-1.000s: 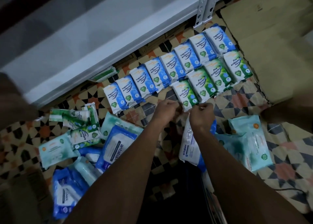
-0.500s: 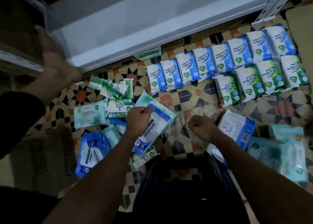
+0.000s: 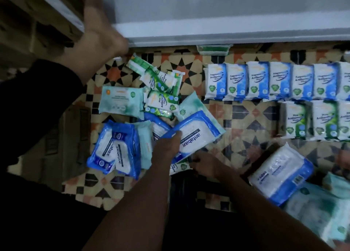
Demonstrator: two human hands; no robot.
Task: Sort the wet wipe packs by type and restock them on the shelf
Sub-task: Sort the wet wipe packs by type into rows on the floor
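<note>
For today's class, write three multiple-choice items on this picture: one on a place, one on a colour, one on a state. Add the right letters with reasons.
1. Where does the green row lie?
A. on the shelf
B. on the floor, nearer the camera than the blue row
C. on the mixed pile

2. What colour edges the antabax pack under the left hand?
A. blue
B. red
C. yellow

3. What state is the shelf board in?
A. fully stocked
B. holds one row
C. bare where visible

Answers: 1 B, the green packs lie on the tiles below the blue row. 2 A, its border is blue. 3 C, no pack shows on the board.
</note>
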